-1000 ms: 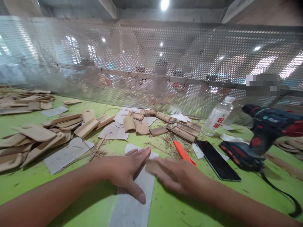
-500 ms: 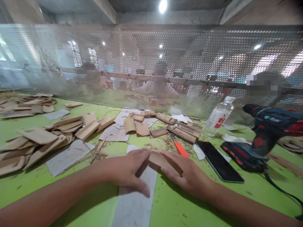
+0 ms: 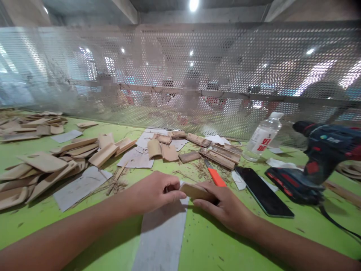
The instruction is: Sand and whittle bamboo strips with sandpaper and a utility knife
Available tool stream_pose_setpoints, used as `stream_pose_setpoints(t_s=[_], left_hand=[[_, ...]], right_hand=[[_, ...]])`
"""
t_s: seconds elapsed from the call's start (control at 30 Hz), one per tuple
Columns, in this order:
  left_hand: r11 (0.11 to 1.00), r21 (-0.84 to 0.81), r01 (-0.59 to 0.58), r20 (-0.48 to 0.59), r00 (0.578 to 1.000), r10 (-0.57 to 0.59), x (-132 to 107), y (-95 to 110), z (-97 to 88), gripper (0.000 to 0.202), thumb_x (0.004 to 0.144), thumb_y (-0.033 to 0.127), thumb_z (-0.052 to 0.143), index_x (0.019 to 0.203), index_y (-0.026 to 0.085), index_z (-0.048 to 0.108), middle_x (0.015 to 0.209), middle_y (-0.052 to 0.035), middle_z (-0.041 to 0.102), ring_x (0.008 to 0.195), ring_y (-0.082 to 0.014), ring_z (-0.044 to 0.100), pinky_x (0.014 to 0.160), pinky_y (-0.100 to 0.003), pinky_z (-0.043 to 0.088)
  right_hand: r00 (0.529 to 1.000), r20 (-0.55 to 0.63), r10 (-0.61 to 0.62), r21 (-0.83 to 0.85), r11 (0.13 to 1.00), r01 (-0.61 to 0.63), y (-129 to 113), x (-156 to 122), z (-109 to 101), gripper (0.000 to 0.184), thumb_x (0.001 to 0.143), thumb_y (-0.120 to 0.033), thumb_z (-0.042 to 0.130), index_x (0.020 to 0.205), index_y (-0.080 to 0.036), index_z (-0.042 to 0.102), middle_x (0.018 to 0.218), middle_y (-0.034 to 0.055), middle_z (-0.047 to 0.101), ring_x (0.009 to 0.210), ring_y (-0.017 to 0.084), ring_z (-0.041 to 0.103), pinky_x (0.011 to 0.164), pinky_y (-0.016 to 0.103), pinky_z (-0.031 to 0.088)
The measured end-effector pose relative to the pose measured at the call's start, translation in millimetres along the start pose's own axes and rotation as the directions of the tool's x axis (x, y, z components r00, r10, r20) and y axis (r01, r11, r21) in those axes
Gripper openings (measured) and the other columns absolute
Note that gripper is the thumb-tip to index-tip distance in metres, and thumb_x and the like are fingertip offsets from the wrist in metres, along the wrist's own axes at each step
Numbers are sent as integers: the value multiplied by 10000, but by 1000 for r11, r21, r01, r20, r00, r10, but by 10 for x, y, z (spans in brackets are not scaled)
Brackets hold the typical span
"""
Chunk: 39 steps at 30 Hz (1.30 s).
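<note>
By the paper strip [image 3: 163, 237], our right hand [image 3: 225, 206] holds the bamboo piece [image 3: 197, 191], best kept steady, our left hand's [image 3: 156, 192] grip narrow at its end.

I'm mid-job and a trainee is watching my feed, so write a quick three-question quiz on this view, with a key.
1. What is in the right hand?
A) a curved, tan wooden piece
B) a clear plastic bottle
C) a dark-blue, red-trimmed power drill

2. True or false: the flat, black rectangular phone lies between the flat, orange-handled metal knife and the power drill.

3. Fill the gap: the long, white paper-like strip lies on a bright ____ tabletop.

Key: 1. A; 2. true; 3. green.
</note>
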<state>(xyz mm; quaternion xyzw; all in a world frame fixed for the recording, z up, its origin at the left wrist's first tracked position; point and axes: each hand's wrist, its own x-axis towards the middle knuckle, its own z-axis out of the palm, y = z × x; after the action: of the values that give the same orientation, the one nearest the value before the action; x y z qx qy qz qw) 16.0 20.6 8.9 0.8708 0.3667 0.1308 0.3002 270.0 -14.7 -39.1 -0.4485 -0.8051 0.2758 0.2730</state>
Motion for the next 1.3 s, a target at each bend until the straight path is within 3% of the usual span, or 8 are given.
stream_pose_setpoints(t_s=[0.1, 0.3, 0.53, 0.67, 0.77, 0.97, 1.13, 1.3], left_hand=[[1000, 12, 11, -4, 1000, -11, 3, 10, -1, 322, 984, 458, 586, 807, 192, 624, 710, 33, 627, 644, -141, 528, 580, -264, 322], [999, -3, -45, 2, 999, 45, -7, 54, -32, 232, 1000, 387, 565, 956, 197, 690, 870, -3, 721, 757, -167, 628, 674, -270, 416], [998, 54, -45, 13, 999, 44, -2, 89, -40, 199, 992, 349, 570, 917, 194, 671, 847, -5, 714, 751, -172, 624, 670, -274, 399], [993, 115, -33, 24, 999, 30, -1, 41, -20, 270, 1025, 386, 518, 905, 194, 664, 829, -11, 701, 734, -180, 611, 657, -286, 392], [990, 136, -37, 73, 997, 27, -11, -57, 13, 344, 966, 524, 612, 1061, 200, 675, 1040, -58, 705, 936, -246, 634, 776, -329, 465], [993, 113, -41, 265, 964, 10, -40, -166, 47, 1124, 714, 778, 752, 1574, 177, 350, 1607, -182, 345, 1445, -409, 351, 1161, -503, 358], [995, 96, -7, 276, 961, -20, -44, -153, 47, 1140, 729, 776, 733, 1605, 192, 296, 1633, -177, 304, 1473, -420, 313, 1187, -531, 326], [995, 100, -22, 269, 963, -5, -52, -195, 62, 1126, 720, 773, 744, 1587, 179, 338, 1652, -181, 286, 1514, -420, 239, 1211, -537, 283]], right_hand=[[998, 1, -56, 24, 998, 56, 30, -12, 7, 217, 989, -317, 587, 1148, -240, 713, 1022, 40, 753, 901, 210, 673, 793, 306, 510], [982, -36, -187, -149, 972, 179, 151, -40, 32, 618, 880, -50, 471, 1431, -289, 617, 991, 70, 665, 891, 218, 651, 793, 345, 536], [985, -29, -171, -210, 964, 161, 184, -57, 36, 730, 817, -1, 460, 1480, -286, 570, 973, 69, 608, 864, 223, 627, 777, 353, 530], [988, -40, -152, -222, 965, 139, 151, -59, 39, 652, 857, -54, 469, 1468, -251, 582, 971, 81, 616, 853, 228, 632, 769, 359, 529], [991, -55, -124, -237, 965, 108, 94, -67, 47, 523, 944, -242, 549, 1466, -221, 579, 1034, 109, 661, 905, 252, 652, 815, 397, 539], [997, -45, -55, -452, 891, 29, 65, -33, 5, 572, 948, -581, 595, 1355, -186, 665, 1071, 141, 699, 902, 287, 683, 772, 412, 552], [993, -15, -113, -723, 688, 67, 6, -17, -51, 474, 975, -514, 596, 1303, -183, 679, 1011, 127, 685, 766, 257, 665, 615, 344, 493], [971, 94, -218, -722, 657, 218, -85, -83, -8, 447, 1001, -526, 555, 1256, -181, 680, 903, 87, 668, 665, 216, 614, 545, 315, 426]])
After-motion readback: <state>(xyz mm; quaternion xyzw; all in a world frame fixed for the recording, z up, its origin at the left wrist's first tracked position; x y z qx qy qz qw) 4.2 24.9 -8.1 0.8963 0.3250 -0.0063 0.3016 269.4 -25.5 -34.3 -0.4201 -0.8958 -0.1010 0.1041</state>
